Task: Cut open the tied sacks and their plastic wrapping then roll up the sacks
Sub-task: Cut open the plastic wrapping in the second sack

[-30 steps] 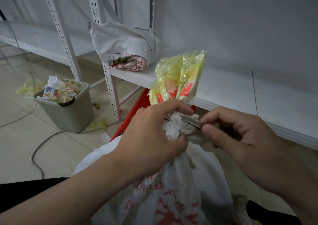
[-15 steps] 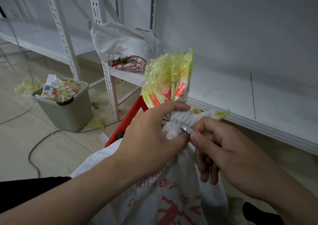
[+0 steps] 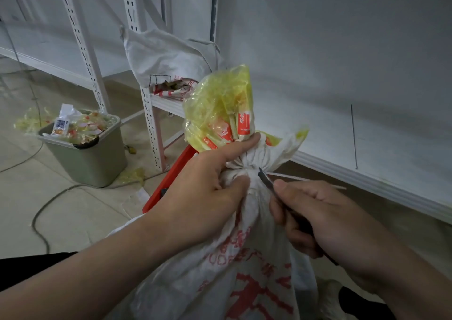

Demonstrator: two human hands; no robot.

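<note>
A white woven sack [image 3: 247, 266] with red print stands in front of me, its neck bunched and tied. Yellow plastic wrapping [image 3: 220, 106] with orange-and-white labels sticks up out of the neck. My left hand [image 3: 208, 192] grips the bunched neck just below the tie, index finger stretched along the top. My right hand [image 3: 325, 219] holds a small knife [image 3: 265, 177], its blade tip touching the tied neck from the right. A thin white strand [image 3: 305, 180] runs out to the right from the tie.
A second white sack [image 3: 168, 60] lies open on the white metal shelf [image 3: 342, 133] behind. A grey-green bin [image 3: 90, 160] full of plastic scraps stands on the floor at left. A grey cable [image 3: 49, 204] and an orange-red crate edge [image 3: 171, 180] lie nearby.
My right hand has drawn back to the right and lowered, and the knife tip now points at the tie from the right. The sack top and yellow wrapping tilted left. A white strand now trails out.
</note>
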